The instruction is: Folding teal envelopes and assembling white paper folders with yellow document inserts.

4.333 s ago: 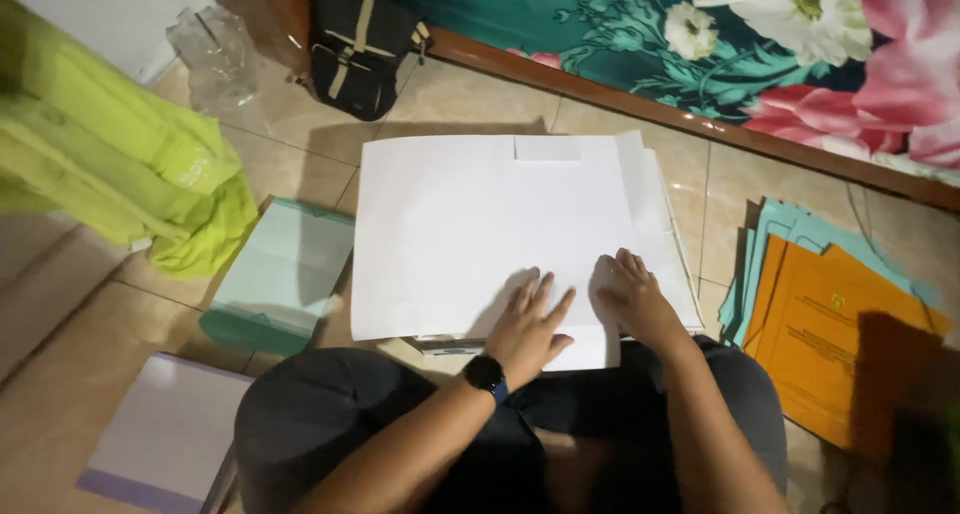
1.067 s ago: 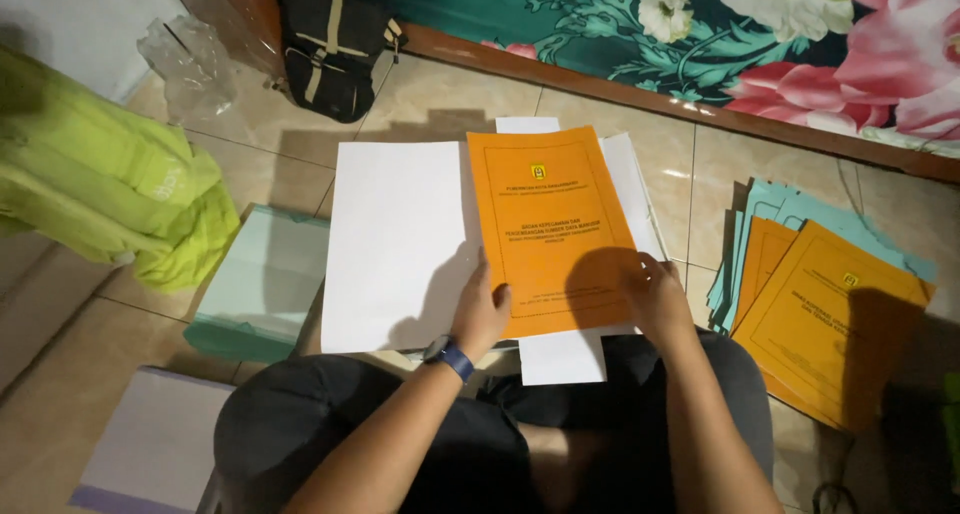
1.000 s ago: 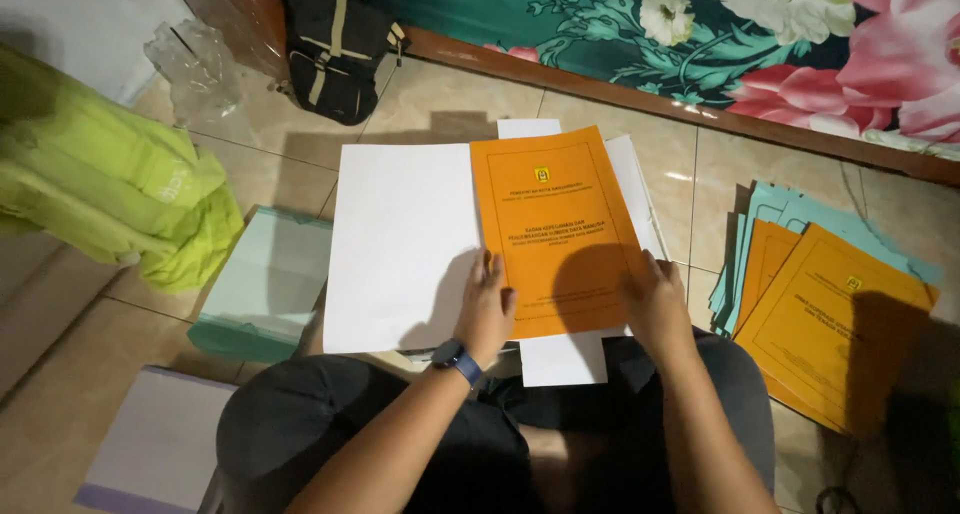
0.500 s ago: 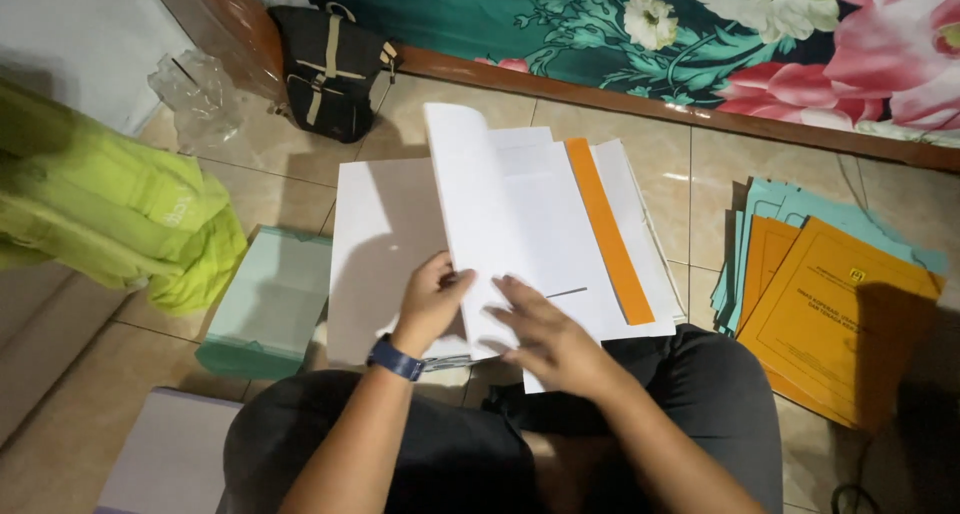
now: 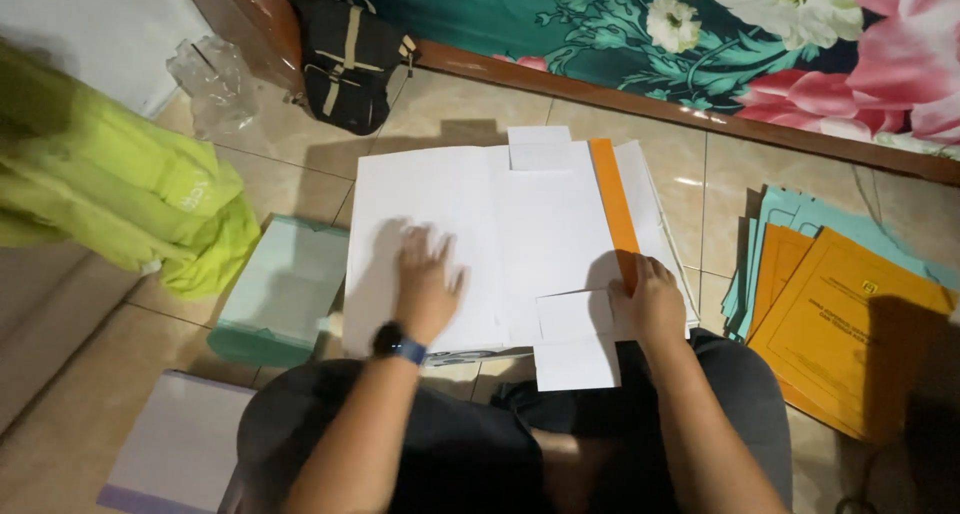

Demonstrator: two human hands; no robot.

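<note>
Left hand [image 5: 428,284] lies flat with fingers spread wide on the white paper stack [image 5: 450,224]; right hand [image 5: 650,304], fingers curled, presses the orange cover [image 5: 612,204] edge.

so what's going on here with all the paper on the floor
A person sits on the tiled floor with an opened white paper cover spread in front of their knees. The left hand lies flat, fingers spread, on its left half. The right hand rests at the lower right edge, by a narrow orange strip that shows along that side. A pile of orange and pale blue folders lies to the right, a light green stack to the left, and a black bag beyond.
</note>
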